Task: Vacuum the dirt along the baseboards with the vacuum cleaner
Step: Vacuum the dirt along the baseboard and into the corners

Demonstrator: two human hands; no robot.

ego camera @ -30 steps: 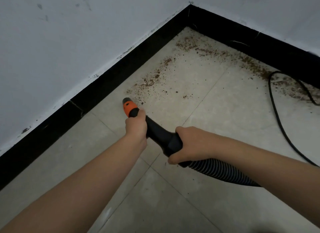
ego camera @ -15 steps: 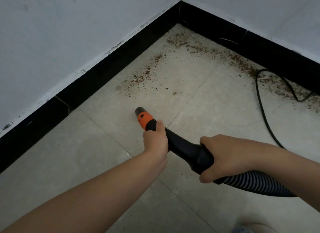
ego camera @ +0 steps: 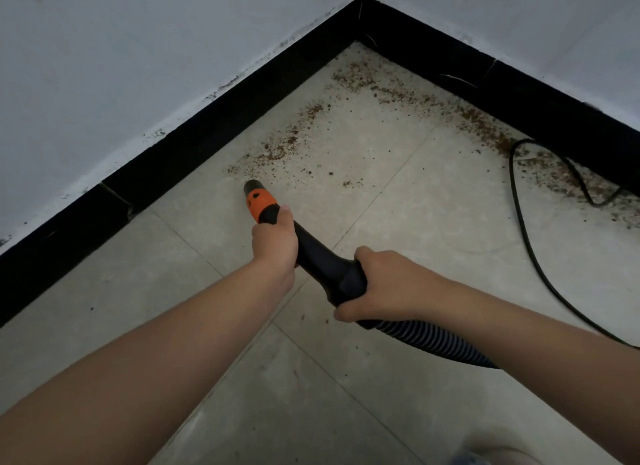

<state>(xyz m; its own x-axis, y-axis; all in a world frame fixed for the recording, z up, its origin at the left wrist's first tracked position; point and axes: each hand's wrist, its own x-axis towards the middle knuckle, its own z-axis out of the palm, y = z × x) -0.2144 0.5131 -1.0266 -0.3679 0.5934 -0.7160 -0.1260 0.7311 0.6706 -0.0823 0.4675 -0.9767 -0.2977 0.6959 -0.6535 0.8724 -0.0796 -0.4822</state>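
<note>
You had your left hand [ego camera: 275,238] and right hand [ego camera: 377,284] both wrapped round the nozzle [ego camera: 256,198], its tip just short of the dirt [ego camera: 280,149]; better to sweep low and slow along the baseboard [ego camera: 207,132] toward the corner

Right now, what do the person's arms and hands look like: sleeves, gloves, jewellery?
Both arms are bare up to the frame edge, with no sleeves showing. The left hand and right hand wear no gloves, and no rings, watch or wristband can be seen.
</note>
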